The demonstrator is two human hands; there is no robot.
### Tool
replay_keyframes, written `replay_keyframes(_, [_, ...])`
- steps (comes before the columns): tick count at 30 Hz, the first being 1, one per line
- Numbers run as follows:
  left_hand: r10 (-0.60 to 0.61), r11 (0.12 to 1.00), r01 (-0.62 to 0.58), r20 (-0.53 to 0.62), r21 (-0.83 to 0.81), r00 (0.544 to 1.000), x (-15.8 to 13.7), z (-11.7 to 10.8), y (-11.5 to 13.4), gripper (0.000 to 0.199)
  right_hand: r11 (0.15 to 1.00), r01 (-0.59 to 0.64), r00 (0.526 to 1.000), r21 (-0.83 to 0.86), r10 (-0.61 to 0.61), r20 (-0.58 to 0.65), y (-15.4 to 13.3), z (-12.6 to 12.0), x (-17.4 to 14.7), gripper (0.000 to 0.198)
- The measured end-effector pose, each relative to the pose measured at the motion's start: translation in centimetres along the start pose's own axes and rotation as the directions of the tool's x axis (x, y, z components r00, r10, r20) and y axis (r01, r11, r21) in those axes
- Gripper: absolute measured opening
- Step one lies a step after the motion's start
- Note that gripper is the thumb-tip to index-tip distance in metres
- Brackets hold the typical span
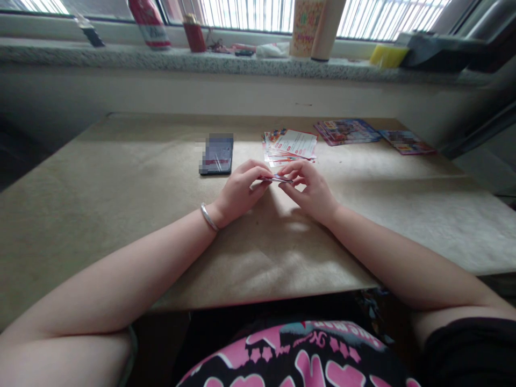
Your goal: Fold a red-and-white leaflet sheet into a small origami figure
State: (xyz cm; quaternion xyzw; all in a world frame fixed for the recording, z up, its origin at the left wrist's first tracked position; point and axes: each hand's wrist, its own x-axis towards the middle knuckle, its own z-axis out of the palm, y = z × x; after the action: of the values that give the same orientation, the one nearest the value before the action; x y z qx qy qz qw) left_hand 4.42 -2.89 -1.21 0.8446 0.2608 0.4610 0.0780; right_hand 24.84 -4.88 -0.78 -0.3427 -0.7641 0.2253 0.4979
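Observation:
My left hand (248, 188) and my right hand (309, 191) meet above the middle of the table. Between their fingertips they pinch a small card (276, 178), seen almost edge-on; whether it is one card or a thin stack I cannot tell. My left wrist wears a silver bangle. Just beyond the hands lies a loose fan of printed cards (296, 144), white with red marks. To the left of them a dark phone (220, 156) rests flat, partly blurred out.
Colourful card packs (346, 131) lie at the back right, with another pack (407, 142) beside them. On the stone windowsill (226, 62) stand a pink can (150, 24), a red container (194, 36), a patterned cup (305, 27) and a yellow block (388, 55). The beige table (121, 188) meets the wall.

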Motion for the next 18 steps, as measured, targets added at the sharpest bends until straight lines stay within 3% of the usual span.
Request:
replay_keyframes(8, [-0.049, 0.998, 0.05, 0.011, -0.029, 0.999, 0.03, 0.19, -0.12, 0.014, 0.994, 0.08, 0.996, -0.068, -0.083, -0.031, 0.07, -0.07, 0.0, 0.008])
replay_keyframes(18, [-0.082, 0.995, 0.085, 0.054, -0.046, 0.995, -0.05, 0.32, 0.3, 0.027, 0.917, 0.288, 0.954, -0.276, -0.301, -0.007, -0.32, -0.54, -0.13, 0.008])
